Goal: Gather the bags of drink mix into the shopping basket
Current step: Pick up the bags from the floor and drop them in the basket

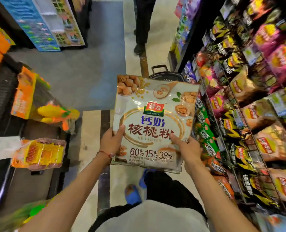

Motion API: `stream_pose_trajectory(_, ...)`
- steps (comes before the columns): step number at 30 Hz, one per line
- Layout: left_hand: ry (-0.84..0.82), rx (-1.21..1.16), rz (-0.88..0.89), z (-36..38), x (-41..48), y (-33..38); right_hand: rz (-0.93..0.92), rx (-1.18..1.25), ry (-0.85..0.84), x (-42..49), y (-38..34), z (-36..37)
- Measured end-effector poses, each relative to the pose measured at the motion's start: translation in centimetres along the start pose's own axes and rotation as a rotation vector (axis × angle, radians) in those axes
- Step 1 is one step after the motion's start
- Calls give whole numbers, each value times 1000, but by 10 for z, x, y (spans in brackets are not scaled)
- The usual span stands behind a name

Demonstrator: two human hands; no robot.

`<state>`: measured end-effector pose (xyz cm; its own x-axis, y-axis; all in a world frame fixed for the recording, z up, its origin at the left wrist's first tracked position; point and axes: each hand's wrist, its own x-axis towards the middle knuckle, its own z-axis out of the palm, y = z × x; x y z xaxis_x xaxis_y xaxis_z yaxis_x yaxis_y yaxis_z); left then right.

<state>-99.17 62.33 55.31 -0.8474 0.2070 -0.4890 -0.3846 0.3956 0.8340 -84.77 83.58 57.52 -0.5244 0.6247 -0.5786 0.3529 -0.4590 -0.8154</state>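
Head view: left hand [111,142] and right hand [188,149] gripping lower edges of drink mix bag [153,118], thumbs pressing on front, frame centre. Black shopping basket [165,75] sitting on floor just above bag, partly hidden. Snack shelves [249,101] filling right side.

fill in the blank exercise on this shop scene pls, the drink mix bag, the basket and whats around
1. The left hand and right hand both grip the bag of drink mix, whose largest printed percentage is ____.
2. The red bracelet sits on the ____ wrist.
3. The shopping basket, partly hidden behind the bag, is coloured ____.
4. The crisp packets are shelved on the person's ____ side.

Missing words: 60%; left; black; right.
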Motion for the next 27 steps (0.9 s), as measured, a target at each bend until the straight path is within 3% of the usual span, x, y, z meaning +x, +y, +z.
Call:
stream_pose_trajectory(15,-227,130,-29,115,246,169,47,150,160,224,-114,29)
stream_pose_trajectory(23,-494,270,85,174,322,220,107,207,271,289,-137,19)
stream_pose_trajectory(27,-549,379,94,199,364,229,116,305,348,302,-140,23)
